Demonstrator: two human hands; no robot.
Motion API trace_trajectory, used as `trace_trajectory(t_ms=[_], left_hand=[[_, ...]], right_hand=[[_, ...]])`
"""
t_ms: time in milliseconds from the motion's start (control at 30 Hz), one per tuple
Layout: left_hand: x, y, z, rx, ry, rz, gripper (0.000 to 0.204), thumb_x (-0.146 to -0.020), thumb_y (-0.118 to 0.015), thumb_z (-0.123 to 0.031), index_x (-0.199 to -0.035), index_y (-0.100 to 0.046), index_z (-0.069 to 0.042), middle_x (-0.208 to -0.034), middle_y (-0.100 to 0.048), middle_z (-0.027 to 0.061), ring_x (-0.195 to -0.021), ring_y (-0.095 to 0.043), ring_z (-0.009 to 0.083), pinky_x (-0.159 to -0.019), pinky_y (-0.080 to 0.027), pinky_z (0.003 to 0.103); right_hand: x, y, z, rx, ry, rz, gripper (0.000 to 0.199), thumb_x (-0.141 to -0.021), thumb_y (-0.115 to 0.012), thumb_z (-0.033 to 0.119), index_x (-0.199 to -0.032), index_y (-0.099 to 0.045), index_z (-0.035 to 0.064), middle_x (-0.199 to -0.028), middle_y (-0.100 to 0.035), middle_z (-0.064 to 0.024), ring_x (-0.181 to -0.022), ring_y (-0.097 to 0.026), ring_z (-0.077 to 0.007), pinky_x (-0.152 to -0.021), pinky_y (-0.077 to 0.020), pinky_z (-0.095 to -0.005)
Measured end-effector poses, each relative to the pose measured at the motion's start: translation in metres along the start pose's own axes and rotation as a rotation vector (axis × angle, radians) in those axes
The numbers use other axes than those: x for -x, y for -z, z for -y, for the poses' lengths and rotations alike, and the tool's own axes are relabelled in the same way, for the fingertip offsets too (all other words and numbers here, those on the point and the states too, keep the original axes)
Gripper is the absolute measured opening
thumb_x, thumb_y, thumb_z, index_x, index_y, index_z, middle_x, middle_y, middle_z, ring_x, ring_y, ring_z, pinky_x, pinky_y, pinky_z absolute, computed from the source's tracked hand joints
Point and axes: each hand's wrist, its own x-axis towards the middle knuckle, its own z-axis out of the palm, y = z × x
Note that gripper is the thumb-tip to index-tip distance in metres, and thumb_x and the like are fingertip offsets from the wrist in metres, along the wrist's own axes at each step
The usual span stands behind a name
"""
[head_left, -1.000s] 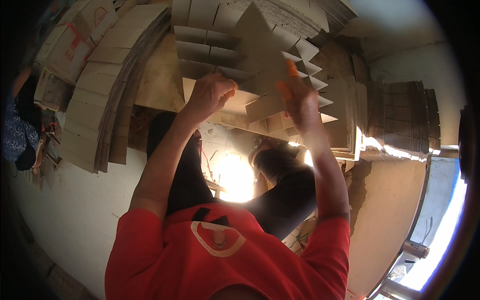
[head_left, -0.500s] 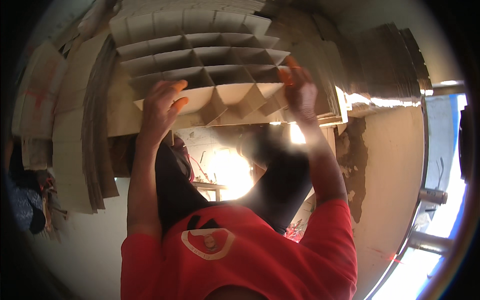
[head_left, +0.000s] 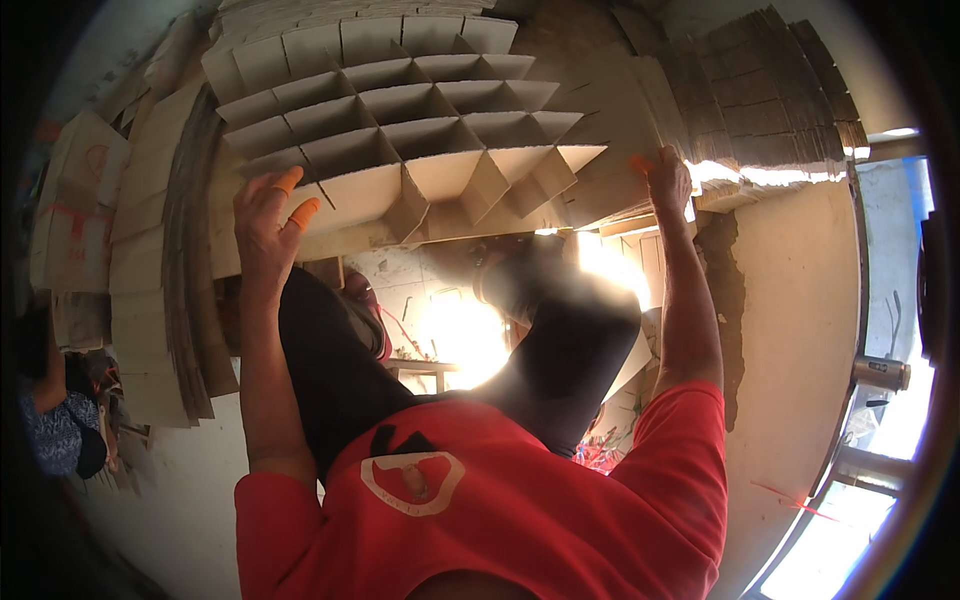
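Note:
A cardboard divider grid (head_left: 431, 137), made of crossed upright strips with open cells, stands on the work surface in front of me. My left hand (head_left: 268, 225) is at its front left corner, with thumb and fingers apart and orange covers on the tips. Farther right, my right hand (head_left: 668, 178) is clear of the grid and at the edge of a stack of flat cardboard pieces (head_left: 660, 105). One orange fingertip shows there; the other fingers are bent and partly hidden, so I cannot tell if they hold a piece.
Stacked cardboard sheets (head_left: 150, 290) stand at the left, beside a taped carton (head_left: 80, 200). More slotted cardboard (head_left: 765, 90) is piled at the far right. Another person's patterned clothing (head_left: 60, 430) shows at the left edge. Bright light falls between my legs.
My right hand has left the grid's right side and moved right to the cardboard stack. My left hand has shifted left along the front strip to the corner.

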Motion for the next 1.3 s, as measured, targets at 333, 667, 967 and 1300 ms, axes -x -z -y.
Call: trace_trajectory(t_ms=[333,667,967,1300], left_hand=[[0.002,0.004,0.013,0.046,-0.008,-0.051,0.036,-0.069,-0.075,-0.009,-0.103,-0.067,-0.003,-0.099,-0.065,0.0102,-0.097,-0.055,0.0269,-0.089,-0.041,0.037],[0.003,-0.003,0.012,0.422,0.129,-0.047,0.014,-0.073,-0.067,0.002,-0.087,-0.068,-0.001,-0.08,-0.067,0.0108,-0.079,-0.06,0.0254,-0.071,-0.048,0.034],[0.003,-0.007,0.018,0.379,0.116,-0.052,0.016,-0.074,-0.068,0.003,-0.088,-0.068,-0.002,-0.08,-0.064,0.0091,-0.076,-0.059,0.0215,-0.067,-0.048,0.031],[0.0,-0.014,0.021,0.397,0.074,-0.138,0.01,-0.071,-0.068,-0.001,-0.081,-0.066,-0.003,-0.073,-0.065,0.0091,-0.07,-0.055,0.0276,-0.066,-0.046,0.038]], right_hand=[[0.003,0.09,0.094,-0.359,0.078,-0.483,0.01,-0.09,-0.057,0.008,-0.097,-0.055,0.0016,-0.092,-0.064,-0.0131,-0.08,-0.062,-0.023,-0.073,-0.0499,-0.0345],[0.048,0.132,0.28,-0.778,0.602,-0.026,0.05,-0.082,-0.069,0.005,-0.129,-0.053,0.0057,-0.094,-0.069,-0.0084,-0.079,-0.058,-0.0056,-0.072,-0.0486,-0.022],[0.06,0.111,0.329,-0.778,0.686,0.039,0.043,-0.085,-0.064,0.005,-0.126,-0.052,0.0008,-0.08,-0.065,-0.0175,-0.066,-0.059,-0.0128,-0.065,-0.0493,-0.0252],[0.068,0.099,0.343,-0.702,0.665,0.141,0.044,-0.085,-0.066,0.01,-0.126,-0.053,0.0008,-0.092,-0.068,-0.0182,-0.083,-0.066,-0.0158,-0.071,-0.0503,-0.0284]])
